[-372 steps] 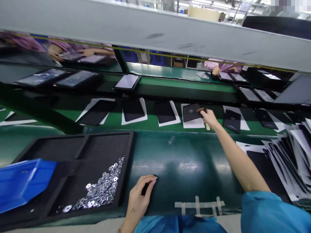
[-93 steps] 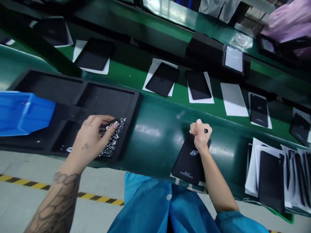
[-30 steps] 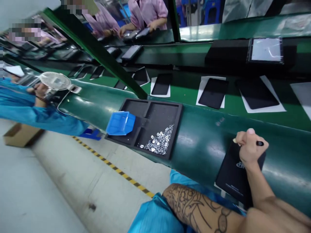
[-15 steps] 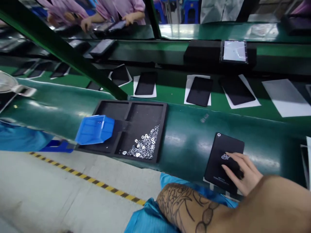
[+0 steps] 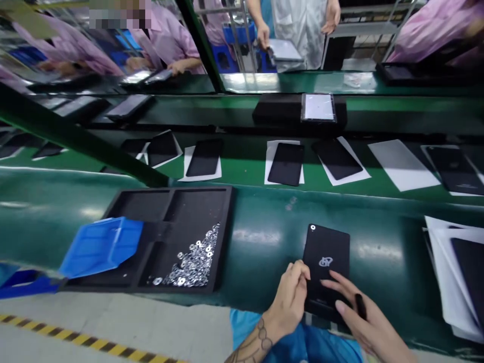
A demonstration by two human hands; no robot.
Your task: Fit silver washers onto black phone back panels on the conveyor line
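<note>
A black tablet back cover (image 5: 327, 244) lies at the near edge of the green bench, with a silver logo and a small silver ring at its upper left corner. My left hand (image 5: 289, 297) has its fingers curled against the cover's left edge. Over the lower right part is my right hand (image 5: 365, 315), fingertips near the logo. Tucked in that hand is a small black stick-like piece (image 5: 360, 306), its kind unclear. To the left, a black divided tray (image 5: 225, 227) holds many small silver rings (image 5: 196, 262). A blue plastic bin (image 5: 104, 244) rests tilted on the tray.
Beyond the bench, several dark tablet covers (image 5: 285, 164) lie on white sheets along a green belt. White sheets with a dark panel (image 5: 444, 262) sit at the right. A green post (image 5: 113, 151) slants across the left. Co-workers (image 5: 166, 35) stand or sit opposite.
My left hand has come up to the cover's left edge. My right hand's fingers have spread somewhat. The view has shifted, revealing more at the back and right, including a co-worker holding a tablet-like item.
</note>
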